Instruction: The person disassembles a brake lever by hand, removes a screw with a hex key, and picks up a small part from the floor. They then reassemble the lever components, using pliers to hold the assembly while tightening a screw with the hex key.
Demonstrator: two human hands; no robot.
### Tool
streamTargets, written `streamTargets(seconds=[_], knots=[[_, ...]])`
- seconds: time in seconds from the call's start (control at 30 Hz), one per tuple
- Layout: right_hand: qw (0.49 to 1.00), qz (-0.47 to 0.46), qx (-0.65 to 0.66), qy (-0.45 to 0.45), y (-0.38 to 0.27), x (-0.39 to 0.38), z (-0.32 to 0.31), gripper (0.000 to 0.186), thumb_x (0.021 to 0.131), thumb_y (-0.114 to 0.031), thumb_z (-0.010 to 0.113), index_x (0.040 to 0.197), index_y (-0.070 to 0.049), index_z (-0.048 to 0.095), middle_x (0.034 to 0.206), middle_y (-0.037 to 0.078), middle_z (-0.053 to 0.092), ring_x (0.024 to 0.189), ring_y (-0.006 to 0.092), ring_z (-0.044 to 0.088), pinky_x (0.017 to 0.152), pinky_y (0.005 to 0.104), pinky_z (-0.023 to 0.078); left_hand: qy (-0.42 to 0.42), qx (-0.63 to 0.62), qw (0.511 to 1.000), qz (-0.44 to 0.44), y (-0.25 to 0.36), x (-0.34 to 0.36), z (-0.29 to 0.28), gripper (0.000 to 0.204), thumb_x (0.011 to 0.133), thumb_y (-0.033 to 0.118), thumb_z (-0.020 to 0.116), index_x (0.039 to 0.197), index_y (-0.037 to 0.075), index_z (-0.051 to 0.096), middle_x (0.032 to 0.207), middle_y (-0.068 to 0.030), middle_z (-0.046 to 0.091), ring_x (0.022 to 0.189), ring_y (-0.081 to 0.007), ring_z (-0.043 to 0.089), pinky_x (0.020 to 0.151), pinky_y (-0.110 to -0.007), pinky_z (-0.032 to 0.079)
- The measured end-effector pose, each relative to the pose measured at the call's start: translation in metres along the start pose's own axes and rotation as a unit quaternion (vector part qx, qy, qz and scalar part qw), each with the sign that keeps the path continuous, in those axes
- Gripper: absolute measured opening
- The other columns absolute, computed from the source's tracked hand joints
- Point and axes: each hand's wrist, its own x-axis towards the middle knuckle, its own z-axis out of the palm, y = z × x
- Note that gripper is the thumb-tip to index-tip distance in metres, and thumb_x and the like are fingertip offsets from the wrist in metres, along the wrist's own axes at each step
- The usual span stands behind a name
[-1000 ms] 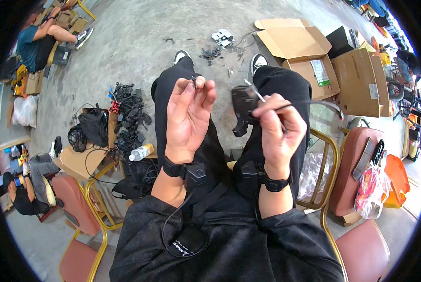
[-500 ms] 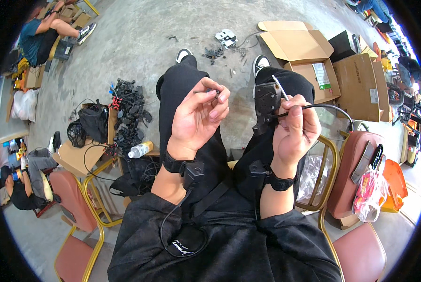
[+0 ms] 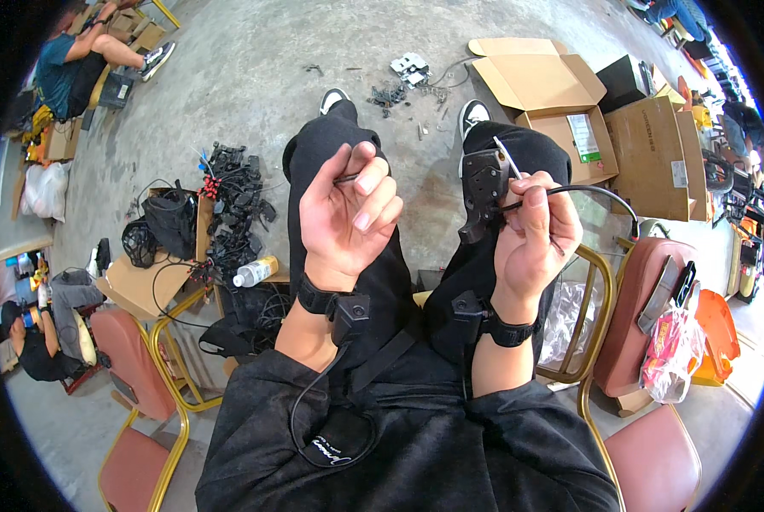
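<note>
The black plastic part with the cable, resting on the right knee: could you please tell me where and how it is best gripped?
Probably by the broad upper body of the black plastic part, coming from its free left side with the left hand. The right hand already covers the right edge, where the black cable leaves, and the lower end narrows, so a grip there looks less secure.

Showing as matt black plastic: the small housing (image 3: 483,189) gripped in the right hand (image 3: 531,235), trailing a smooth, rubbery black cable (image 3: 600,193). Gleaming like thin bright metal: the pin (image 3: 507,157) above it. Looking soft and matt: black cloth trousers (image 3: 331,154). Lying rough and dull: grey concrete floor (image 3: 254,77). Appearing plain brown, matt: cardboard boxes (image 3: 544,85).
</note>
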Motion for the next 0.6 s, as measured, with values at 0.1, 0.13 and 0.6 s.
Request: streamTargets(seconds=[0.1, 0.13, 0.6], knots=[[1.0, 0.003, -0.007, 0.004, -0.002, 0.001, 0.001, 0.01, 0.087, -0.006, 0.06, 0.085, 0.004, 0.062, 0.082, 0.008, 0.063, 0.068, 0.0078, 0.048, 0.061, 0.0198, 0.035, -0.022, -0.032, 0.999, -0.02, 0.001, -0.001, 0.002, 0.038, 0.095, 0.021, 0.032, 0.116, -0.003, 0.052, 0.075, -0.0062, 0.05, 0.053, -0.0143, 0.042, 0.05, -0.026, 0.033], [1.0, 0.005, -0.009, 0.004, -0.002, 0.0, 0.001, 0.01, 0.087, -0.005, 0.06, 0.085, 0.004, 0.062, 0.082, 0.008, 0.063, 0.067, 0.008, 0.048, 0.061, 0.02, 0.035, -0.027, -0.036, 0.999, -0.019, 0.0, -0.002, 0.003, 0.039, 0.094, 0.017, 0.031, 0.123, -0.004, 0.048, 0.077, -0.0063, 0.049, 0.055, -0.0142, 0.043, 0.051, -0.026, 0.034], [0.998, -0.036, 0.033, 0.029, -0.003, 0.004, -0.009, 0.009, 0.086, -0.003, 0.058, 0.083, 0.006, 0.061, 0.081, 0.011, 0.063, 0.068, 0.0118, 0.049, 0.063, 0.0229, 0.038, -0.141, -0.098, 0.985, -0.006, -0.007, 0.01, 0.002, 0.027, 0.092, 0.009, 0.042, 0.114, 0.001, 0.055, 0.092, -0.0079, 0.062, 0.059, -0.0148, 0.051, 0.055, -0.026, 0.039]])
